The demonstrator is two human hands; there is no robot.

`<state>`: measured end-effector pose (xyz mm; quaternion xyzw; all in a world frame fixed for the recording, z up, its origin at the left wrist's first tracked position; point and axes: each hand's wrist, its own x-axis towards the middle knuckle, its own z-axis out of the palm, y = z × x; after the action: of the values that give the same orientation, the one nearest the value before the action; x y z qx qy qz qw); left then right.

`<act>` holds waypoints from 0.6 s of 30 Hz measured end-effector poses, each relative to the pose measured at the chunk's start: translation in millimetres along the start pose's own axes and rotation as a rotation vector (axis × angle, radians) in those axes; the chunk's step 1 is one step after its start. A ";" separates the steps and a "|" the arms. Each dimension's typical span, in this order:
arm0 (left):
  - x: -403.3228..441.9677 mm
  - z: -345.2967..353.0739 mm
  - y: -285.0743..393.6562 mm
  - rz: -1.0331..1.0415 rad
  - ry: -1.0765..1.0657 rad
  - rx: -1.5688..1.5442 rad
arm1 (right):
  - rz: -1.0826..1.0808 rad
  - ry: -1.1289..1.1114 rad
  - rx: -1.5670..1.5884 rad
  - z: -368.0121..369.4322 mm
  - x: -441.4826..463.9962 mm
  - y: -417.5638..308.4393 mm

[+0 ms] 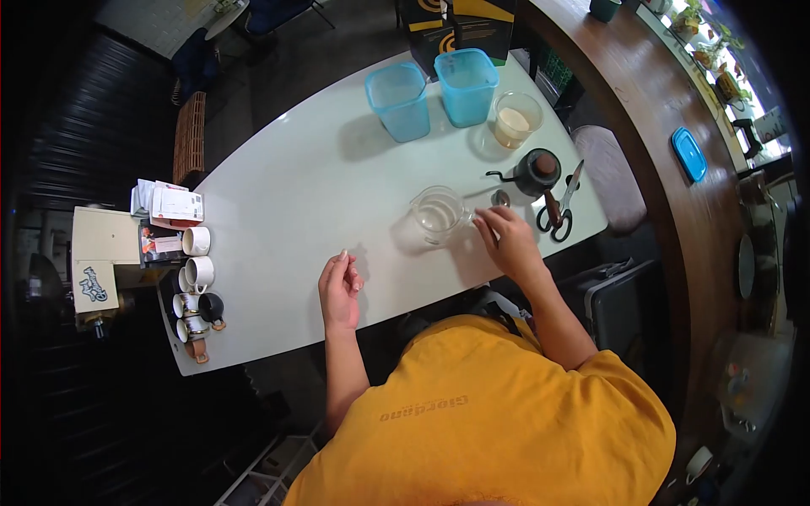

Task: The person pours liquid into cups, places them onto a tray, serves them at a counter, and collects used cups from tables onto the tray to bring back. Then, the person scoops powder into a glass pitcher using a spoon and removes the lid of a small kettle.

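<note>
A clear glass jug (439, 211) stands on the white table (278, 202) in front of me, its handle toward the right. My right hand (506, 240) has its thumb and fingers closed at that handle. To the left, my left hand (340, 291) hovers near the table's front edge, fingers curled in with the thumb against them and nothing visible inside. Just beyond my right hand lie a small metal spoon (500, 198), a dark gooseneck kettle (537, 171) with a brown knob, and black-handled scissors (561, 207).
Two blue plastic containers (398, 101) and a glass with pale contents (516, 120) stand at the back. Several cups (199, 271) and stacked packets (175, 202) line the left end. A wooden counter (624, 93) holding a blue lid (689, 154) runs along the right.
</note>
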<state>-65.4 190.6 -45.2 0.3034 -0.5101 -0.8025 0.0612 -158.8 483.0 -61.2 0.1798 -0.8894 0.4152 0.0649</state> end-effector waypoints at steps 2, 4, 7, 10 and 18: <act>-6.8 20.5 -1.3 0.005 0.016 0.015 | -0.018 -0.014 0.043 -7.9 4.8 -0.1; -12.7 31.3 -4.2 0.018 0.025 0.037 | -0.063 -0.084 0.076 -10.5 7.6 4.5; -21.9 38.8 -7.6 -0.004 0.072 0.060 | -0.085 -0.121 0.140 -5.9 9.1 10.3; -22.7 34.6 -11.3 -0.012 0.086 0.058 | -0.020 -0.177 0.183 -0.6 8.3 6.4; 0.7 41.0 2.8 0.033 0.029 0.136 | 0.098 -0.126 0.317 2.2 5.8 -13.9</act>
<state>-89.1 221.1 -31.0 0.3101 -0.5674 -0.7604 0.0608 -158.9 471.5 -51.2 0.1696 -0.8229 0.5407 -0.0406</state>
